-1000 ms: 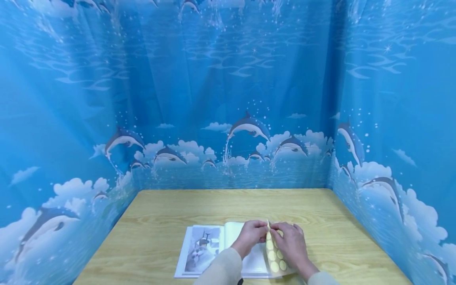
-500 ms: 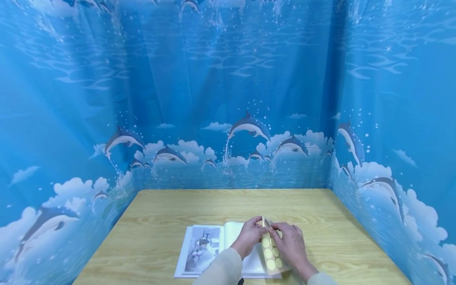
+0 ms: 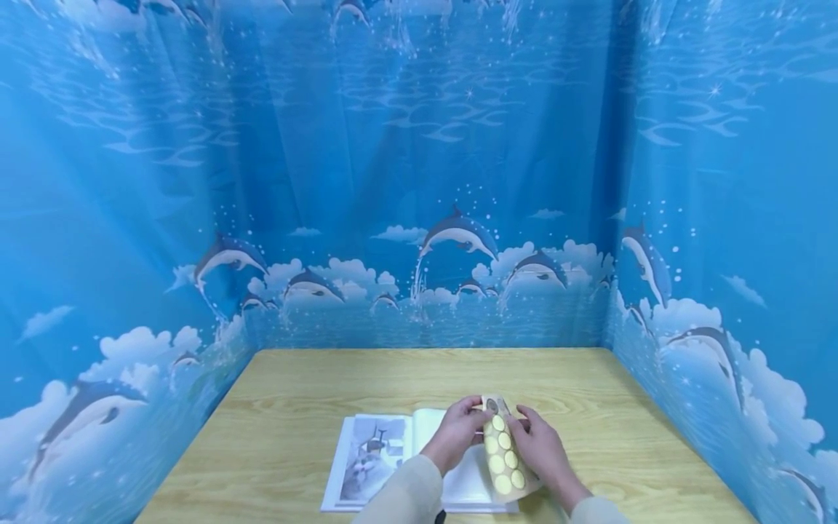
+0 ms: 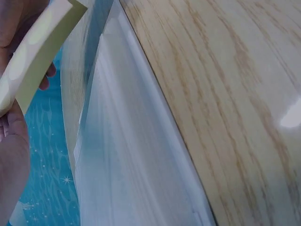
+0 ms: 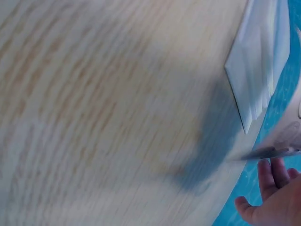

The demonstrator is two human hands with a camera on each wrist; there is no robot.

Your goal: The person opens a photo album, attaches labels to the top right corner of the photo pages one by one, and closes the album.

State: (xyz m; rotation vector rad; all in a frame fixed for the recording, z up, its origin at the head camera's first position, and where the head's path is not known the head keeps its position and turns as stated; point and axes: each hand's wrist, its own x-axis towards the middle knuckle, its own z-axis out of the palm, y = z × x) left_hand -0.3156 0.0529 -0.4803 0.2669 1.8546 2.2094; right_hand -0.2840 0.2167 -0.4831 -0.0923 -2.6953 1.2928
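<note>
A cream sheet of round stickers tilts over the right page of an open book. Pale yellow discs run down it in two columns, and darker round spots show at its top. My left hand pinches its upper left edge, thumb in front. At the right edge my right hand holds the sheet with the thumb on its face, the index finger lifted apart. In the right wrist view, fingertips meet the underside of the sheet, whose edge looks dark there.
The book's left page carries a grey picture with a dolphin-like shape. Under it all lies a wood-grain table. Blue curtains printed with dolphins and clouds enclose the table's back and sides.
The sheet has turned its face more toward the head camera, showing its darker top spots. My right fingers have moved from the top corner lower along the right edge; the left hand has barely moved.
</note>
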